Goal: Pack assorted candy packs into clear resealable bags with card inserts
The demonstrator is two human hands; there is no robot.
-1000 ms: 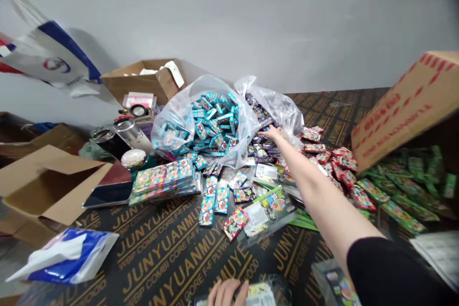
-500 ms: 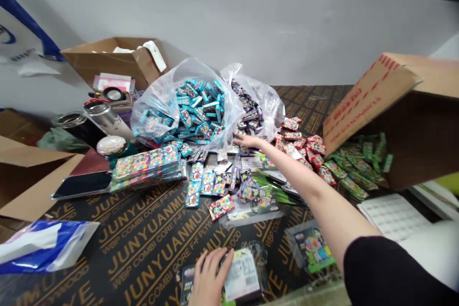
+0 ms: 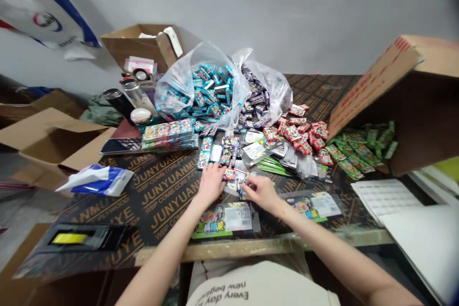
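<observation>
My left hand (image 3: 212,183) lies over the small packets in the middle of the table, fingers curled down, a red packet (image 3: 230,173) at its thumb side. What sits under those fingertips is hidden. Just to the right, my right hand (image 3: 263,193) pinches a small colourful packet (image 3: 245,193). Beyond the hands are blue packets (image 3: 204,154) and purple packets (image 3: 229,146). Nearer to me lies a clear printed pouch (image 3: 225,219) with a white label; another printed pouch (image 3: 315,205) is to the right.
Clear bags of blue packets (image 3: 213,91) and purple packets (image 3: 255,87) stand at the back. Red packets (image 3: 297,129) and green packets (image 3: 353,153) lie right, by a tilted carton (image 3: 373,81). Steel bottles (image 3: 138,95) and stacked packs (image 3: 168,135) are left. The table's front edge (image 3: 251,247) is close.
My right hand has drawn back from the bags to the middle and now pinches a packet. My left hand has left the pouch in front and moved forward to the packets. The view has shifted.
</observation>
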